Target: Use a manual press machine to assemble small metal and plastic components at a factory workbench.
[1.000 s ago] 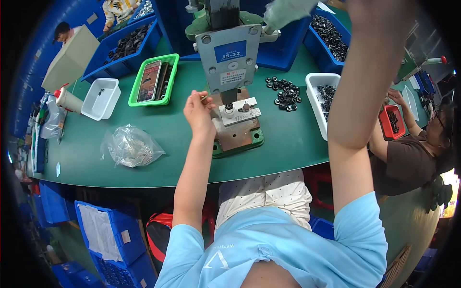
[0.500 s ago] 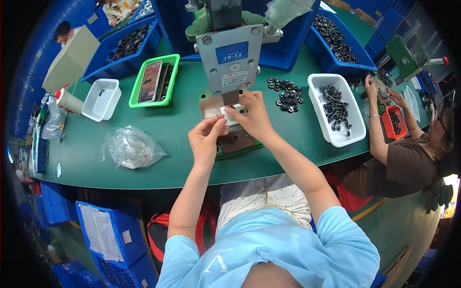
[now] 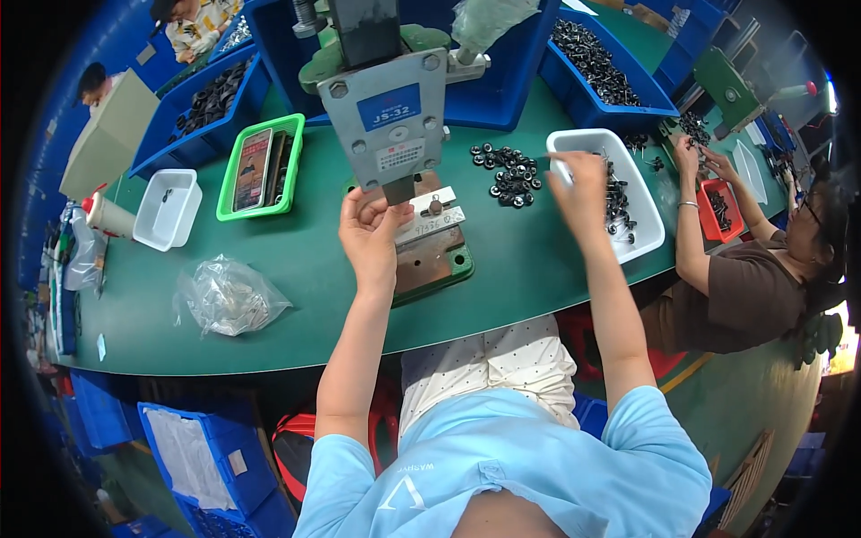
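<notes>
My left hand (image 3: 369, 231) is at the left side of the bench press (image 3: 387, 117), its fingers curled and closed by the ram. Anything between those fingertips is too small or hidden to name. Under the ram, a pale metal fixture block (image 3: 430, 221) with a small upright stud lies on the press base (image 3: 438, 262). My right hand (image 3: 581, 190), smeared by motion, is over the left rim of a white tray (image 3: 647, 235). The tray contains many small black parts with thin metal stems (image 3: 617, 208). To its left, a cluster of round black parts (image 3: 513, 179) lies on the green table.
Left of the press are a green basket (image 3: 224, 213) with a phone, a small white tray (image 3: 164, 235), a lidded cup (image 3: 112, 218) and a clear plastic bag (image 3: 231, 296). Blue bins (image 3: 619, 115) stand behind. At right a co-worker (image 3: 749, 291) works beside a red tray (image 3: 713, 224).
My right hand has left the press and moved right to the white tray. My left hand stays by the ram. The fixture block is now uncovered, and the whole view has shifted slightly.
</notes>
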The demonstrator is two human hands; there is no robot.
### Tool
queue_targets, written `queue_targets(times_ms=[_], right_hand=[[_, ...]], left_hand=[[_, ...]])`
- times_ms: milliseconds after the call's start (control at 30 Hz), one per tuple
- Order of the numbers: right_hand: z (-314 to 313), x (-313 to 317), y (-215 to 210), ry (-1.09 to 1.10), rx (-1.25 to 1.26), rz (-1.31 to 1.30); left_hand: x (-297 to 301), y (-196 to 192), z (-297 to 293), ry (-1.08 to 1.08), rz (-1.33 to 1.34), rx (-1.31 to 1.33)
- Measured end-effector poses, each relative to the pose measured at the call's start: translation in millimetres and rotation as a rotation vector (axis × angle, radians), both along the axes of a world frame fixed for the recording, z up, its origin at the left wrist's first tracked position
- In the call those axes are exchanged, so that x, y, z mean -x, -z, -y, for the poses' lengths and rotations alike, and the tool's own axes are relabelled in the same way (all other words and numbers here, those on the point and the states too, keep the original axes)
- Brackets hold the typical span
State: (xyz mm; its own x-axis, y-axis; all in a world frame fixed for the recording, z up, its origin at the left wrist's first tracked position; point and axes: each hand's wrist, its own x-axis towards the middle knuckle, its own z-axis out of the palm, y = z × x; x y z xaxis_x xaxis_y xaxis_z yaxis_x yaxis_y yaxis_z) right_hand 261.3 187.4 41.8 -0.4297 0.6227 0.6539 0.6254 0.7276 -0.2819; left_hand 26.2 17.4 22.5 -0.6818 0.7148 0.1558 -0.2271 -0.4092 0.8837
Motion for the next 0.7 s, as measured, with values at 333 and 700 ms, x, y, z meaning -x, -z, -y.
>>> queue_targets(times_ms=[333, 700], right_hand=[[-14, 58, 45, -0.031, 0.309, 0.285], [-3, 62, 19, -0.038, 0.333, 0.224]], left_hand=[[7, -13, 13, 0.098, -0.02, 0.067], [38, 11, 48, 0.016, 0.016, 0.203]])
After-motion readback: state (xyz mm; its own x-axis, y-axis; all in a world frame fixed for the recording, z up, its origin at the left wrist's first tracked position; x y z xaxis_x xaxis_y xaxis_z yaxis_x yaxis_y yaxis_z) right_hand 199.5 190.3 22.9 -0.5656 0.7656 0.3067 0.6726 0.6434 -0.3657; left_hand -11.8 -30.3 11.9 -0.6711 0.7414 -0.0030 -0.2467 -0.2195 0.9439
